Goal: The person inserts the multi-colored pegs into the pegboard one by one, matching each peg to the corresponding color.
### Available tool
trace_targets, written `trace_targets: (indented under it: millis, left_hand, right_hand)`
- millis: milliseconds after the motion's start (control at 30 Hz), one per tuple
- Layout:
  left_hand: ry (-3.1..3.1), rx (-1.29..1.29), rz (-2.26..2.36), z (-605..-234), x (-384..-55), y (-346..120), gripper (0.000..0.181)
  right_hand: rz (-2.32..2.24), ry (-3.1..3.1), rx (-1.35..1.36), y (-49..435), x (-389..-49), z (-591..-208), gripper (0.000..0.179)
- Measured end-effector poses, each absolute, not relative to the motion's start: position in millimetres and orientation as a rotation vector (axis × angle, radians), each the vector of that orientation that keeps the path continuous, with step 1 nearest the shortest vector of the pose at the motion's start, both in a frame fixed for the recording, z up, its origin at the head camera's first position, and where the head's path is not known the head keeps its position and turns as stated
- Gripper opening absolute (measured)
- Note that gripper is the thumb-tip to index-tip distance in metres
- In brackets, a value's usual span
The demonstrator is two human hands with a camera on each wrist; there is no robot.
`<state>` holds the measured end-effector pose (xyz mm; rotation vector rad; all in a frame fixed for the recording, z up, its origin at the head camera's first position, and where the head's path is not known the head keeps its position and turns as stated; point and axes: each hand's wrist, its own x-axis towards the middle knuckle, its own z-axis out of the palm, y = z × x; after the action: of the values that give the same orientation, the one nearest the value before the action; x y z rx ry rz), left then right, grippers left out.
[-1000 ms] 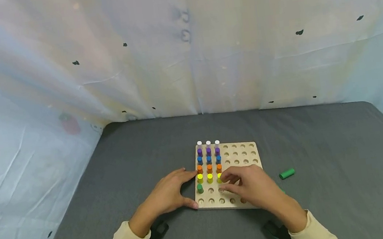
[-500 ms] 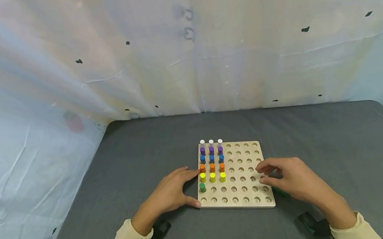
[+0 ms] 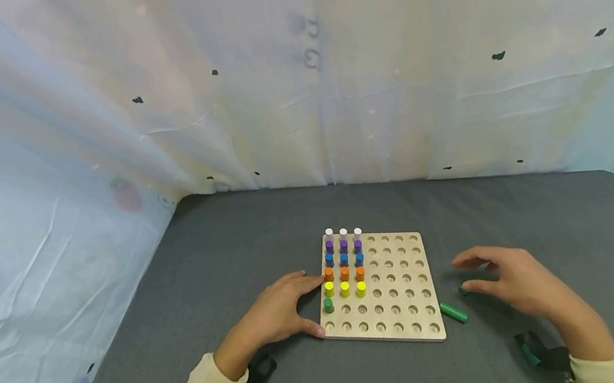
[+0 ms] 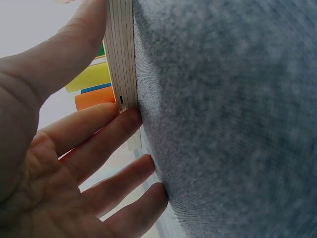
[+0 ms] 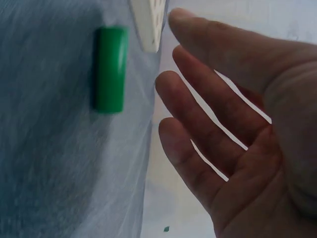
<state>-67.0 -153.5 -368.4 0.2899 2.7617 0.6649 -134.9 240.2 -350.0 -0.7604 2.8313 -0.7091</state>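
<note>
A pale wooden pegboard (image 3: 410, 310) lies on the table with pegs standing in its left columns: white, purple, blue, orange and yellow (image 3: 345, 289) rows, plus a single standing green peg (image 3: 328, 305). My left hand (image 3: 276, 311) rests at the board's left edge, thumb and fingertips touching its side, fingers loosely extended. To the right of the board, my right hand (image 3: 519, 280) hovers with spread fingers and nothing between them. One loose green peg (image 3: 454, 312) lies beside the board; another green peg (image 3: 463, 290) is partly hidden under the right fingers. The right wrist view shows a green peg (image 5: 111, 69) apart from that hand.
Dark grey cloth (image 3: 255, 243) covers the table. A pale curtain (image 3: 374, 79) hangs behind it and along the left side. Several holes in the board's right columns and front row hold no pegs.
My right hand has moved right, away from over the board to above the loose green pegs, uncovering the board's holes. The left hand stays at the board's edge; the view has shifted slightly.
</note>
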Motion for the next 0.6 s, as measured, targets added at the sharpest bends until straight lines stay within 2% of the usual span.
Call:
trace_targets:
  millis: [433,600]
  left_hand:
    - [2.769,0.317,0.674,-369.8,-67.3,-154.2,0.093]
    - [2.768,0.305,0.676,-369.9,-66.2,-153.7,0.093]
  right_hand:
    - [-0.651,2.763,-0.742,252.3,-142.4,-364.9,0.043]
    - [-0.638,2.732,-0.771,252.1,-143.2,-369.1,0.039]
